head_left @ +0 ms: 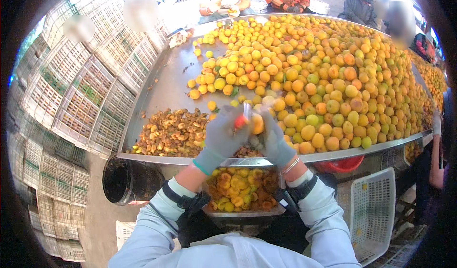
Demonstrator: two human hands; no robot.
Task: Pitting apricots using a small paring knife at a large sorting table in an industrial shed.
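Note:
Both my hands wear grey gloves and meet above the near edge of a metal table (171,84). My left hand (223,134) is closed around a small tool with a red handle (241,121); its pale upper part looks like a blade, though blurred. In my right hand (277,142) is an orange-yellow apricot (257,124), held close beside the tool. A heap of whole apricots (328,96) spreads over the table ahead and to the right. Left of my hands lies a brownish pile of apricot pieces (171,132). Below them, a container of halved apricots (238,187) stands against the table edge.
Stacked white plastic crates (78,96) rise along the left side. A black bucket (119,182) stands under the table's left corner. At right are a red basin (340,164) and a white crate (373,215). Several people sit along the far side.

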